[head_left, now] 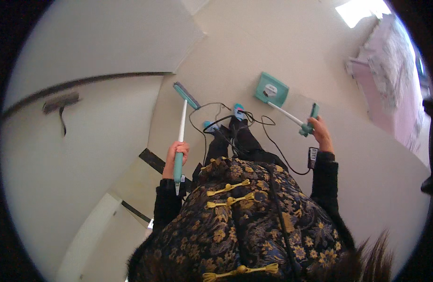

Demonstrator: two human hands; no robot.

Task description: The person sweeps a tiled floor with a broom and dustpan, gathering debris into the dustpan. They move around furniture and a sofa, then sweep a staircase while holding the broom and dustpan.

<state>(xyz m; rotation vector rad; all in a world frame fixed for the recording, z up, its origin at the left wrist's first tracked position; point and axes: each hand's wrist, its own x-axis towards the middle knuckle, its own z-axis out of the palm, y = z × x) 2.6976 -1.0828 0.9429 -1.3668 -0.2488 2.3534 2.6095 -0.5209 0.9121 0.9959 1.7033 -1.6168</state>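
My left hand (178, 154) is wrapped round the green grip of a broom (182, 120) with a white pole. Its grey-bristled, teal head (186, 96) reaches toward the floor ahead of my feet, near the wall's lower edge. In my right hand (321, 131) is the green handle of a long-handled dustpan (287, 113). The teal pan (271, 89) is out ahead of my feet, to the right of the broom head. A small label and a dark spot show inside it; I cannot make out what the spot is.
Dark cables (261, 122) loop in front of me around my legs and blue slippers (238, 110), and one runs to a small black device (313, 157) by my right wrist. A pink-covered bed (381, 98) stands at the far right. Left, a door (84, 127) carries a handle.
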